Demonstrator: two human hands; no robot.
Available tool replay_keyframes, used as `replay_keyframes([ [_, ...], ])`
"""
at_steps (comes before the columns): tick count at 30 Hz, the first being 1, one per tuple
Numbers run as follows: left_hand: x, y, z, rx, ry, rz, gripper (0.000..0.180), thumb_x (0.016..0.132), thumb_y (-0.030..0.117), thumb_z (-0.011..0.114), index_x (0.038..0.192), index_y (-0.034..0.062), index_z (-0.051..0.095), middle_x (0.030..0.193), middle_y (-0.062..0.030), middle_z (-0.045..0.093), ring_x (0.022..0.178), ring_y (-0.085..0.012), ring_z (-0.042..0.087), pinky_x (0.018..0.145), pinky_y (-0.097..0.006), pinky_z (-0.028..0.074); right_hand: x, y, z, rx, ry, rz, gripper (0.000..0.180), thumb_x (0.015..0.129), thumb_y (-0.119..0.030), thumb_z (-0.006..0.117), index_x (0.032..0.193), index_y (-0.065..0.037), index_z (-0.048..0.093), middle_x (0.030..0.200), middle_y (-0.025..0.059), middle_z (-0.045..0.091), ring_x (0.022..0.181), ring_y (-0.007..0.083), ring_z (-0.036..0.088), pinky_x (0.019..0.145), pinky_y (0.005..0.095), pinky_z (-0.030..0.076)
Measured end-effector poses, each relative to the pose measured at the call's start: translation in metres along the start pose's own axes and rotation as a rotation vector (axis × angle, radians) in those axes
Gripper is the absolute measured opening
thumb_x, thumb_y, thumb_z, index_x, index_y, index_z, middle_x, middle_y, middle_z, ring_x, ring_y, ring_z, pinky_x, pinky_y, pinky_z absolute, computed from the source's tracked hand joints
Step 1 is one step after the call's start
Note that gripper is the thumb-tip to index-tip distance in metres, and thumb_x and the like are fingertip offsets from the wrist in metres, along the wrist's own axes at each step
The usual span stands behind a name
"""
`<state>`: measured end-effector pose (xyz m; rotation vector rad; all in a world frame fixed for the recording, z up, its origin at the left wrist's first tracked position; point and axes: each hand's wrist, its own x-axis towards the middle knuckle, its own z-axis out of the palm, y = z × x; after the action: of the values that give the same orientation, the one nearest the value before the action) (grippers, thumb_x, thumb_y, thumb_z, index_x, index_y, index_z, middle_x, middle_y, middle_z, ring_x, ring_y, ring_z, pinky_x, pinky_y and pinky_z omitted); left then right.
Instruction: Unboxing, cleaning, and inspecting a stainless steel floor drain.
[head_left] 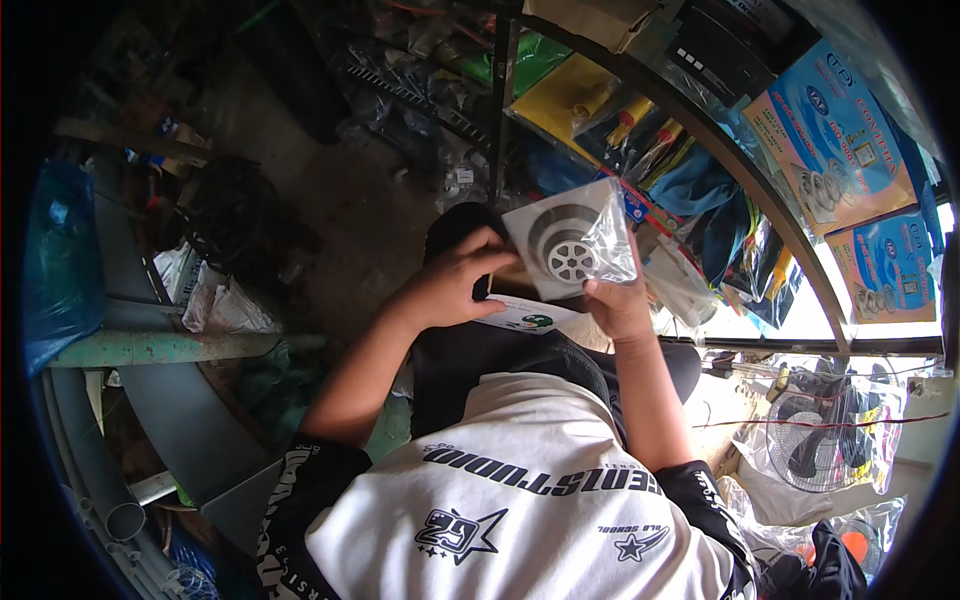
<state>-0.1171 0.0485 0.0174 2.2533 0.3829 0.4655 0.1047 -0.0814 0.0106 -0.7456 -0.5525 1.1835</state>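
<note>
My right hand grips a square metal floor drain wrapped in clear plastic, its thumb on the near edge. A round, slotted grate sits in the drain's recessed middle, and light glares off the wrapping. Close beside it on the left, my left hand is closed on a small white cardboard box with a green printed mark. Brown card shows on the box's upper side, partly behind the drain. Thumb and fingers of the left hand are bent around the box's left end. Both things are held above my lap.
A dark metal rack frame curves along the right, with blue boxes and bagged goods around it. Grey pipes and a pale green pipe lie at left. A fan wrapped in plastic stands at lower right.
</note>
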Motion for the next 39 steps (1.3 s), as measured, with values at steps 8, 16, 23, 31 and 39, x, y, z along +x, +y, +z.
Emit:
replay_keyframes([
  [8, -0.007, 0.000, -0.002, -0.015, 0.009, -0.010, 0.079, 0.061, 0.009, 0.085, 0.134, 0.0094, 0.055, 0.110, -0.0089, 0.052, 0.103, -0.0253, 0.055, 0.089, -0.034, 0.047, -0.006, -0.055, -0.034, -0.885, -0.292, 0.036, 0.067, 0.063, -0.011, 0.091, 0.121, -0.001, 0.060, 0.112, 0.0048, 0.066, 0.104, 0.0133, 0.060, 0.091, 0.0297, 0.047],
  [16, -0.003, 0.013, 0.008, 0.015, -0.013, 0.048, 0.079, 0.063, 0.010, 0.085, 0.135, 0.0090, 0.054, 0.111, -0.0094, 0.052, 0.101, -0.0266, 0.057, 0.088, -0.033, 0.048, 0.012, -0.082, 0.020, -1.535, -0.725, 0.257, 0.056, 0.078, -0.025, 0.075, 0.130, -0.011, 0.059, 0.107, 0.0203, 0.067, 0.100, 0.0371, 0.063, 0.090, 0.0420, 0.047],
  [23, -0.006, 0.012, 0.011, 0.026, -0.028, 0.075, 0.076, 0.065, 0.011, 0.085, 0.134, 0.0088, 0.053, 0.113, -0.0097, 0.052, 0.102, -0.0273, 0.058, 0.086, -0.034, 0.049, 0.031, -0.075, 0.030, -1.621, -0.810, 0.231, 0.048, 0.082, -0.021, 0.070, 0.126, -0.008, 0.058, 0.096, 0.0207, 0.067, 0.096, 0.0352, 0.064, 0.084, 0.0450, 0.047],
  [31, -0.028, 0.009, 0.019, 0.054, 0.168, 0.010, 0.061, 0.067, 0.014, 0.085, 0.123, 0.0078, 0.062, 0.123, -0.0125, 0.051, 0.107, -0.0269, 0.059, 0.086, -0.034, 0.051, 0.035, -0.066, 0.037, -1.555, -0.617, 0.064, 0.048, 0.086, -0.028, 0.068, 0.127, -0.006, 0.057, 0.094, 0.0208, 0.067, 0.089, 0.0373, 0.065, 0.079, 0.0442, 0.049],
  [39, -0.025, 0.026, 0.041, 0.057, 0.294, 0.058, 0.030, 0.077, 0.000, 0.074, 0.105, 0.0114, 0.071, 0.144, -0.0188, 0.038, 0.131, -0.0372, 0.047, 0.097, -0.042, 0.050, 0.029, -0.060, 0.031, -1.408, -0.505, 0.237, 0.047, 0.087, -0.027, 0.068, 0.127, -0.006, 0.057, 0.103, 0.0232, 0.066, 0.095, 0.0403, 0.063, 0.080, 0.0450, 0.049],
])
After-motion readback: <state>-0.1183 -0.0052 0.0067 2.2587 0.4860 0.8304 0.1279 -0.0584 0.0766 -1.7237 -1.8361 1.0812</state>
